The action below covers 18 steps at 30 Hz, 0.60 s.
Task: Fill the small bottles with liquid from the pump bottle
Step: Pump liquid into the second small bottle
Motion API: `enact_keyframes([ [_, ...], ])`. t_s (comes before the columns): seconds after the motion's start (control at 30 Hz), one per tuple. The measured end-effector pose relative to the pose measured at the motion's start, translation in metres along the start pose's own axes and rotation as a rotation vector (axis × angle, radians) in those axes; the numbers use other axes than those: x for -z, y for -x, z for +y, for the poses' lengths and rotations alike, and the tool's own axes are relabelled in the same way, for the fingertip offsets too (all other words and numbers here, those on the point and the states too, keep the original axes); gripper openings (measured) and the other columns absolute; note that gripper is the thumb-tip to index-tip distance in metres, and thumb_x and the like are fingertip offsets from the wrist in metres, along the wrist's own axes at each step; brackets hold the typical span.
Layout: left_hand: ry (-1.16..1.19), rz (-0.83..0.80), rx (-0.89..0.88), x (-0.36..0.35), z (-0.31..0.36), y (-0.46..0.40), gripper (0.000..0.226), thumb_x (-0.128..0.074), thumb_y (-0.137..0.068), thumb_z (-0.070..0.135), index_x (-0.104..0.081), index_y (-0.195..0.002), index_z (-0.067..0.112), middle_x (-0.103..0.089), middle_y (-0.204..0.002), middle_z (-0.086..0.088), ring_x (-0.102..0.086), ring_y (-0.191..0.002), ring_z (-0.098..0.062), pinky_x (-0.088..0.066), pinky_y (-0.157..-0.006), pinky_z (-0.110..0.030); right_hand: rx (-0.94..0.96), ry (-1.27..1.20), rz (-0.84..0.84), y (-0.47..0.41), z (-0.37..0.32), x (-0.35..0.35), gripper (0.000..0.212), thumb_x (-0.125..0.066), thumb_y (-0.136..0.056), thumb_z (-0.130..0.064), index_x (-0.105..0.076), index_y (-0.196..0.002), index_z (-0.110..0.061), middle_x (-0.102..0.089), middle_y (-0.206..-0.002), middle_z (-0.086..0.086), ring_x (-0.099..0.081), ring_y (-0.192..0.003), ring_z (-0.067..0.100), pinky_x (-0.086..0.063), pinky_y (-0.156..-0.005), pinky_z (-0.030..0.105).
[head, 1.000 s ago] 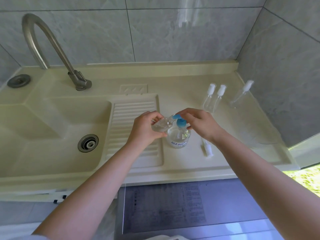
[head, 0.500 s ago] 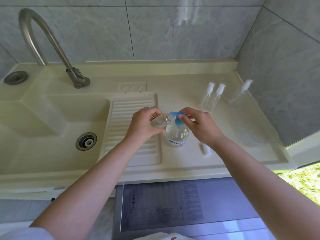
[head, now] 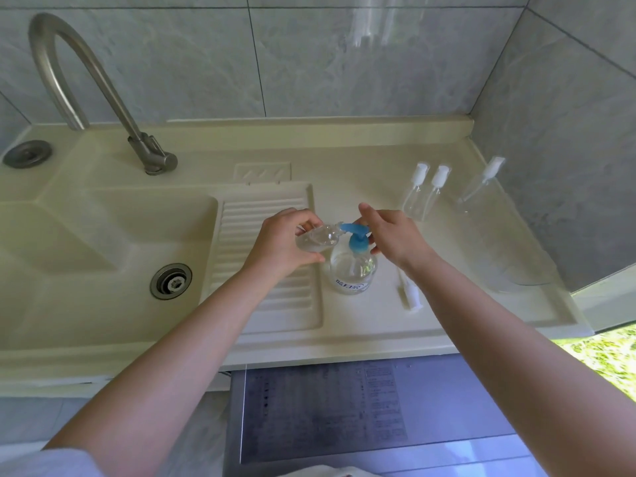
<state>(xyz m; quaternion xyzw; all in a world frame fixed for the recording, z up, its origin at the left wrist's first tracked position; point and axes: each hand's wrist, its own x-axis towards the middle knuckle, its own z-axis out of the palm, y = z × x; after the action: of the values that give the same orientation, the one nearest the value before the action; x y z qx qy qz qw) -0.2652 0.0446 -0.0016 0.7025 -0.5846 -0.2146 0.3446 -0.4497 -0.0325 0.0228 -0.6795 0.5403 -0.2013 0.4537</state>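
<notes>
A clear pump bottle (head: 352, 270) with a blue pump head (head: 356, 235) stands on the cream counter beside the ribbed washboard. My left hand (head: 282, 242) grips a small clear bottle (head: 316, 238), tilted with its open mouth at the blue spout. My right hand (head: 392, 237) hovers just over the pump head with its fingers straightened, lifted off the top. A white spray cap (head: 409, 294) lies on the counter to the right of the pump bottle. Two small capped bottles (head: 425, 194) and a third (head: 478, 191) stand at the back right.
A sink basin with a drain (head: 171, 281) lies to the left, with a curved metal tap (head: 99, 87) behind it. Grey tiled walls close the back and right. The counter's front edge (head: 344, 352) runs above a grey panel.
My right hand has lifted off the blue pump head and its fingers have opened out. The left hand still holds the small bottle at the spout.
</notes>
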Motion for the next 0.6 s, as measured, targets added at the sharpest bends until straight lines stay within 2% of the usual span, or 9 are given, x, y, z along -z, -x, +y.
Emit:
enact_keyframes([
  [0.07, -0.001, -0.004, -0.007, 0.001, -0.001, 0.000, 0.051, -0.094, -0.049, 0.013, -0.071, -0.094, 0.022, -0.067, -0.094, 0.005, -0.063, -0.085, -0.012, -0.049, -0.079, -0.016, -0.041, 0.036, 0.031, -0.004, -0.002, -0.006, 0.048, -0.044, -0.099, -0.046, -0.074, -0.090, -0.010, -0.071, -0.099, 0.017, -0.066, -0.083, 0.032, -0.054, -0.083, 0.038],
  [0.13, 0.001, -0.006, -0.009, 0.001, -0.001, -0.001, 0.050, -0.094, -0.050, 0.013, -0.071, -0.094, 0.022, -0.067, -0.095, 0.004, -0.063, -0.085, -0.011, -0.048, -0.078, -0.013, -0.061, 0.080, 0.046, -0.008, -0.001, -0.011, 0.052, -0.043, -0.098, -0.045, -0.071, -0.093, -0.002, -0.070, -0.101, 0.020, -0.059, -0.077, 0.029, -0.048, -0.074, 0.034],
  [0.2, 0.008, -0.007, -0.011, 0.001, 0.000, 0.000, 0.049, -0.093, -0.050, 0.012, -0.071, -0.093, 0.021, -0.066, -0.094, 0.004, -0.062, -0.084, -0.007, -0.043, -0.073, -0.005, -0.089, 0.088, 0.038, -0.009, -0.001, -0.013, 0.054, -0.042, -0.098, -0.046, -0.070, -0.094, -0.001, -0.069, -0.102, 0.020, -0.054, -0.075, 0.025, -0.044, -0.071, 0.032],
  [0.27, 0.013, -0.012, -0.017, 0.001, 0.001, 0.000, 0.049, -0.093, -0.050, 0.011, -0.071, -0.092, 0.022, -0.066, -0.094, 0.004, -0.061, -0.083, -0.005, -0.041, -0.072, -0.003, -0.106, 0.088, 0.021, -0.009, -0.002, -0.015, 0.054, -0.041, -0.100, -0.047, -0.070, -0.095, -0.002, -0.070, -0.102, 0.018, -0.050, -0.076, 0.024, -0.042, -0.071, 0.032],
  [0.43, -0.011, -0.029, -0.024, -0.003, -0.001, 0.001, 0.049, -0.093, -0.050, 0.012, -0.070, -0.091, 0.025, -0.065, -0.092, 0.003, -0.061, -0.082, -0.010, -0.045, -0.074, -0.009, -0.031, 0.105, 0.075, -0.004, -0.001, -0.024, 0.052, -0.039, -0.104, -0.039, -0.062, -0.089, 0.005, -0.058, -0.084, 0.014, -0.045, -0.076, 0.025, -0.036, -0.063, 0.032],
  [0.53, -0.008, -0.017, -0.029, -0.005, -0.001, 0.002, 0.049, -0.093, -0.050, 0.011, -0.070, -0.090, 0.025, -0.065, -0.091, 0.005, -0.061, -0.082, -0.008, -0.044, -0.073, -0.010, -0.043, 0.101, 0.058, -0.003, -0.001, -0.020, 0.056, -0.039, -0.104, -0.044, -0.066, -0.095, 0.005, -0.060, -0.085, 0.011, -0.046, -0.075, 0.023, -0.037, -0.061, 0.025],
  [0.6, -0.003, 0.000, -0.028, -0.005, -0.001, 0.002, 0.050, -0.094, -0.049, 0.011, -0.070, -0.091, 0.024, -0.065, -0.090, 0.005, -0.061, -0.081, -0.008, -0.045, -0.073, -0.011, -0.081, 0.092, 0.027, -0.004, -0.002, -0.016, 0.059, -0.037, -0.103, -0.049, -0.070, -0.099, 0.000, -0.065, -0.094, 0.012, -0.049, -0.075, 0.022, -0.038, -0.062, 0.023],
])
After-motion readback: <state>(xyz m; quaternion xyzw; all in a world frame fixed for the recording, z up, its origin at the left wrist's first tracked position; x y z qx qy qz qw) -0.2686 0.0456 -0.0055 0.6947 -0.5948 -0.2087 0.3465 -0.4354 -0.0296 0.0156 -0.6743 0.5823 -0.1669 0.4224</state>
